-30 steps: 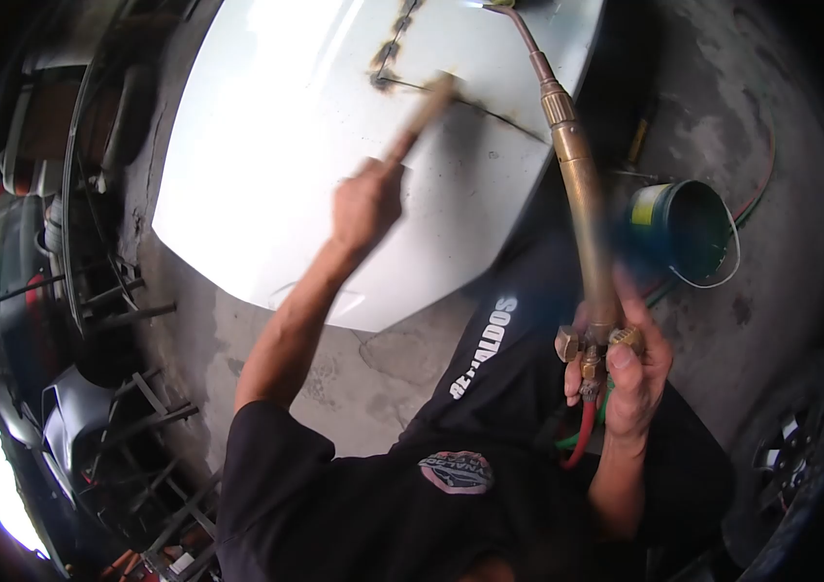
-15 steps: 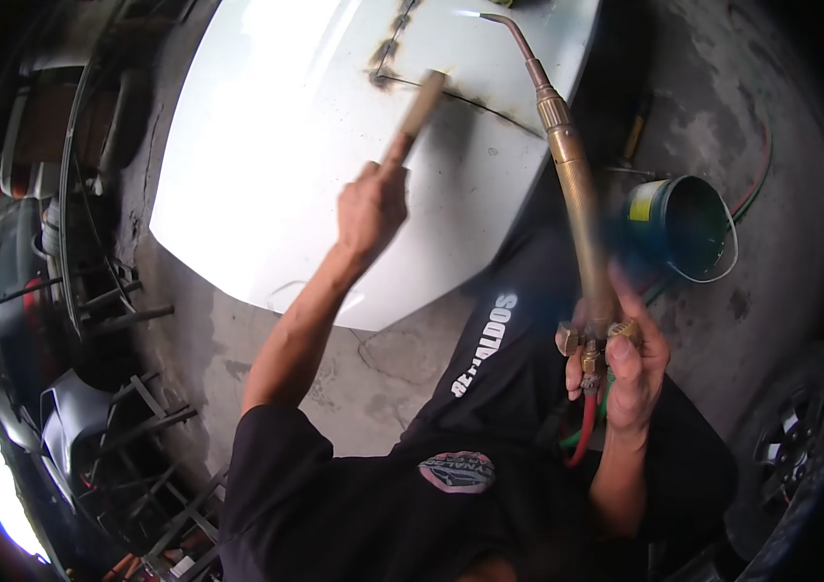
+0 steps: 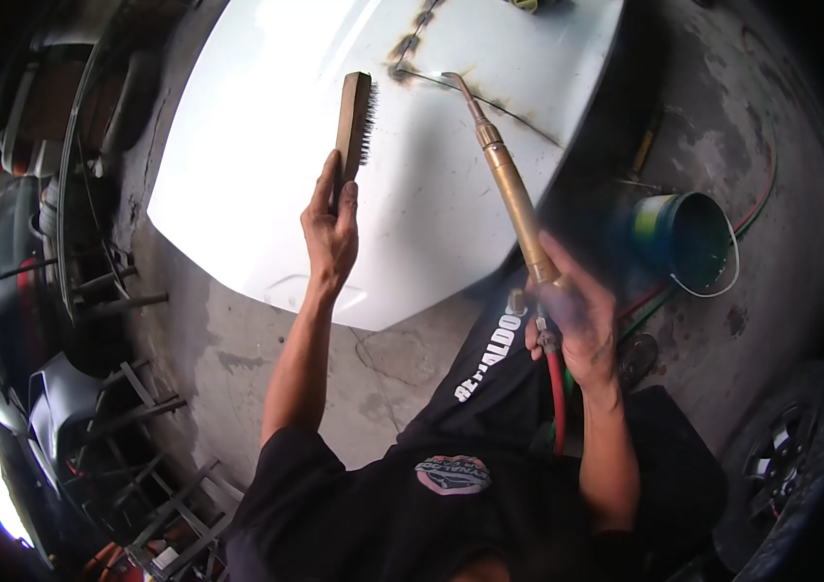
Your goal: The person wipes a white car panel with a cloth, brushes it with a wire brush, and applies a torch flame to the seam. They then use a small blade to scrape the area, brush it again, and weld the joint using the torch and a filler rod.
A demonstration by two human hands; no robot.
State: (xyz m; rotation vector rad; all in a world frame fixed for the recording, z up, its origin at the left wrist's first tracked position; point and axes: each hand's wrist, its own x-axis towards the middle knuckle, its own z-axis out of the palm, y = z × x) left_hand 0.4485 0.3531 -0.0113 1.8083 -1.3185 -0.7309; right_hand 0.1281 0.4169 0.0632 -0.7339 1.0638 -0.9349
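My left hand [image 3: 330,233] is closed around the handle of a wire brush [image 3: 348,124], wooden-backed, its dark bristles facing right. The brush is held over the white car panel [image 3: 266,213], left of a dark seam [image 3: 490,100] with brown scorch marks around its corner. A brass gas torch [image 3: 511,191] is in my right hand [image 3: 579,315], fingers wrapped near its valves. Its bent copper tip points at the seam, just right of the scorched corner; whether it touches cannot be made out. A red hose [image 3: 557,398] and a green one run down from the torch.
A green bucket [image 3: 693,242] with a white handle stands on the concrete floor at right, hoses passing beside it. A wheel [image 3: 781,461] is at lower right. Metal racks [image 3: 164,500] and car parts line the left. A yellow-green object [image 3: 526,5] lies on the panel's top edge.
The torch tip has come down and left to the seam from higher up. The wire brush has moved left, away from the seam, and turned so its bristles show.
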